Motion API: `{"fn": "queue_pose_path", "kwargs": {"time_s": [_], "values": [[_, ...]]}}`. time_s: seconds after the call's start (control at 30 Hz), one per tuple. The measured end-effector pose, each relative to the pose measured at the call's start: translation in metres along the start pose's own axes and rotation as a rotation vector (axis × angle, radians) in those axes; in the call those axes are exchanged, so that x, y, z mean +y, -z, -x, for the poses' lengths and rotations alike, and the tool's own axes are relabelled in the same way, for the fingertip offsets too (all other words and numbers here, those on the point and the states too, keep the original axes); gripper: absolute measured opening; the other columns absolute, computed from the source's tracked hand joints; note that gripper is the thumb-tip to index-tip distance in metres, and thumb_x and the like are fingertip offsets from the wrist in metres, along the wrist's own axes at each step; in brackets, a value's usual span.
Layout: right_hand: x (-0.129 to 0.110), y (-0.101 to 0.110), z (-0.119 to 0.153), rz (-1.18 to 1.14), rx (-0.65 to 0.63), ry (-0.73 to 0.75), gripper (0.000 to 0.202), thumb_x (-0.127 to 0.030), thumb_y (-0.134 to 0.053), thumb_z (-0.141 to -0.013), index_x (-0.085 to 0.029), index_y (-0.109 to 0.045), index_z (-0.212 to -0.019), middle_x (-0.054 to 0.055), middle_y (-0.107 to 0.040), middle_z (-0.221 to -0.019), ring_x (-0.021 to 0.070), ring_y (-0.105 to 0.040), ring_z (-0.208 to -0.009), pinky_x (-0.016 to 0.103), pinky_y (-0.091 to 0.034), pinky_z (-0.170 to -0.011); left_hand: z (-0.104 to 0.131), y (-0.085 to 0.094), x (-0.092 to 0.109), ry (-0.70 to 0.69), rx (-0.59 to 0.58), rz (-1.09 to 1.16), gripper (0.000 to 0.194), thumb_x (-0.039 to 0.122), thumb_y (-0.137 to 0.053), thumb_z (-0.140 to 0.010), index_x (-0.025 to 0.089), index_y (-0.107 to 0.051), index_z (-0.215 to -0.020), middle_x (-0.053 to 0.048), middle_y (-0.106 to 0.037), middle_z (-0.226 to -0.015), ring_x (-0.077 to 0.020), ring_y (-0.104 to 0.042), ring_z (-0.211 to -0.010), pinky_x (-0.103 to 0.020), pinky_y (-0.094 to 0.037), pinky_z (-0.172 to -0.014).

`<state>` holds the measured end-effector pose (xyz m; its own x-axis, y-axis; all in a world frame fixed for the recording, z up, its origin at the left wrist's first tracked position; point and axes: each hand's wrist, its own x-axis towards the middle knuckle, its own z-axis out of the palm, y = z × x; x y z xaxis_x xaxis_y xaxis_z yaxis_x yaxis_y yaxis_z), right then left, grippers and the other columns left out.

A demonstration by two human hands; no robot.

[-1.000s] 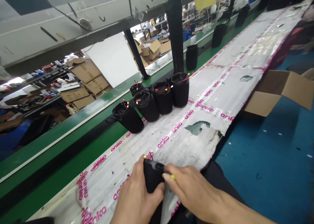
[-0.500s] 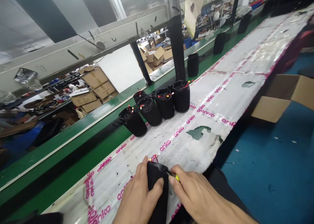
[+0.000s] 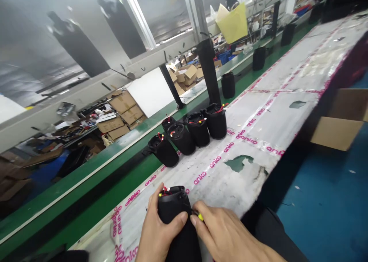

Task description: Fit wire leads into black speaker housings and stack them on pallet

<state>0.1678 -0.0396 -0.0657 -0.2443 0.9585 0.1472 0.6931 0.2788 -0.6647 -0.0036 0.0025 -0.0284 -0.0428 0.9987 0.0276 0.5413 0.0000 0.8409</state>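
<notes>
A black cylindrical housing (image 3: 183, 237) with a hollow top stands tilted at the bottom centre; red wires and a yellow-tipped connector stick out of its rim. Wrapped round its left side is my left hand (image 3: 161, 225), thumb across the front. My right hand (image 3: 220, 229) pinches a small dark tool with a yellow part (image 3: 200, 216) against the housing's upper right edge; the tool's tip is hidden. Beyond my hands, several similar black housings (image 3: 217, 122) with red wires stand in a group on the work surface (image 3: 212, 185), which is covered in white, pink-printed film.
A green conveyor (image 3: 115, 170) runs along the left, with more black housings (image 3: 228, 85) farther up. An open cardboard box (image 3: 336, 133) is at the right above the blue floor. A dark post (image 3: 209, 72) and hanging yellow sheet (image 3: 233, 23) stand behind the group.
The held housing has tipped so its open top and wires show more. My right hand has shifted slightly left and down with the tool. The whole view has shifted.
</notes>
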Motion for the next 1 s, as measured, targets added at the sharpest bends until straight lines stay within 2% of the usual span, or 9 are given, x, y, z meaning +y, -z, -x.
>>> {"fn": "queue_pose_path", "kwargs": {"time_s": [0.1, 0.17, 0.3, 0.47, 0.6, 0.77, 0.93, 1.0], "values": [[-0.008, -0.003, -0.011, 0.140, 0.075, 0.143, 0.013, -0.021, -0.035, -0.101, -0.024, -0.048, -0.100, 0.001, -0.065, -0.072, 0.0262, -0.067, -0.060, 0.035, -0.032, -0.053, 0.001, 0.004, 0.001, -0.019, 0.173, 0.019, 0.087, 0.045, -0.080, -0.060, 0.018, -0.047, -0.136, -0.011, -0.063, -0.120, -0.0330, -0.063, -0.110, -0.049, -0.045, -0.102], [-0.012, -0.006, -0.017, 0.232, 0.124, 0.211, 0.011, -0.020, -0.036, -0.100, -0.024, -0.046, -0.099, 0.000, -0.064, -0.070, 0.0261, -0.066, -0.055, 0.036, -0.029, -0.051, 0.002, 0.006, 0.002, 0.005, 0.215, 0.050, 0.084, 0.041, -0.079, -0.061, 0.019, -0.045, -0.135, -0.010, -0.063, -0.117, -0.0302, -0.065, -0.103, -0.047, -0.048, -0.098], [-0.018, -0.004, -0.018, 0.311, 0.159, 0.277, 0.010, -0.017, -0.039, -0.098, -0.025, -0.044, -0.096, -0.001, -0.061, -0.068, 0.0251, -0.064, -0.051, 0.036, -0.025, -0.049, 0.009, 0.006, 0.007, 0.039, 0.178, 0.114, 0.084, 0.037, -0.078, -0.061, 0.021, -0.041, -0.135, -0.007, -0.064, -0.110, -0.0259, -0.066, -0.091, -0.042, -0.051, -0.089], [-0.023, 0.010, -0.016, 0.364, 0.146, 0.254, 0.011, -0.014, -0.042, -0.097, -0.025, -0.044, -0.097, -0.002, -0.061, -0.069, 0.0251, -0.064, -0.054, 0.037, -0.027, -0.051, 0.017, 0.002, 0.012, 0.010, 0.226, 0.110, 0.089, 0.035, -0.076, -0.064, 0.023, -0.036, -0.143, -0.007, -0.063, -0.118, -0.0265, -0.064, -0.101, -0.043, -0.047, -0.096], [-0.028, 0.014, -0.018, 0.414, 0.079, 0.239, 0.013, -0.012, -0.043, -0.096, -0.024, -0.047, -0.099, -0.001, -0.063, -0.074, 0.0254, -0.065, -0.059, 0.037, -0.029, -0.053, 0.018, 0.001, 0.009, -0.020, 0.240, 0.098, 0.083, 0.036, -0.073, -0.068, 0.023, -0.039, -0.143, -0.009, -0.059, -0.128, -0.0292, -0.060, -0.113, -0.046, -0.042, -0.104], [-0.032, 0.016, -0.019, 0.409, 0.019, 0.195, 0.014, -0.014, -0.041, -0.098, -0.023, -0.050, -0.103, 0.001, -0.065, -0.077, 0.0249, -0.066, -0.062, 0.037, -0.033, -0.055, 0.018, 0.005, 0.004, -0.017, 0.192, 0.102, 0.085, 0.040, -0.072, -0.071, 0.022, -0.034, -0.145, -0.011, -0.056, -0.135, -0.0294, -0.057, -0.121, -0.047, -0.041, -0.108], [-0.039, 0.028, -0.015, 0.411, -0.105, 0.174, 0.023, -0.008, -0.044, -0.094, -0.022, -0.055, -0.108, 0.004, -0.069, -0.086, 0.0277, -0.069, -0.075, 0.038, -0.039, -0.061, 0.018, 0.009, -0.002, 0.001, 0.156, 0.081, 0.089, 0.043, -0.075, -0.070, 0.022, -0.031, -0.145, -0.011, -0.056, -0.135, -0.0294, -0.060, -0.118, -0.046, -0.044, -0.106], [-0.041, 0.030, -0.015, 0.412, -0.117, 0.169, 0.025, -0.007, -0.044, -0.093, -0.022, -0.056, -0.109, 0.005, -0.069, -0.089, 0.0281, -0.069, -0.076, 0.038, -0.040, -0.062, 0.019, 0.009, -0.002, -0.009, 0.159, 0.094, 0.090, 0.044, -0.076, -0.069, 0.022, -0.033, -0.145, -0.012, -0.056, -0.137, -0.0304, -0.059, -0.121, -0.045, -0.046, -0.105]]}}
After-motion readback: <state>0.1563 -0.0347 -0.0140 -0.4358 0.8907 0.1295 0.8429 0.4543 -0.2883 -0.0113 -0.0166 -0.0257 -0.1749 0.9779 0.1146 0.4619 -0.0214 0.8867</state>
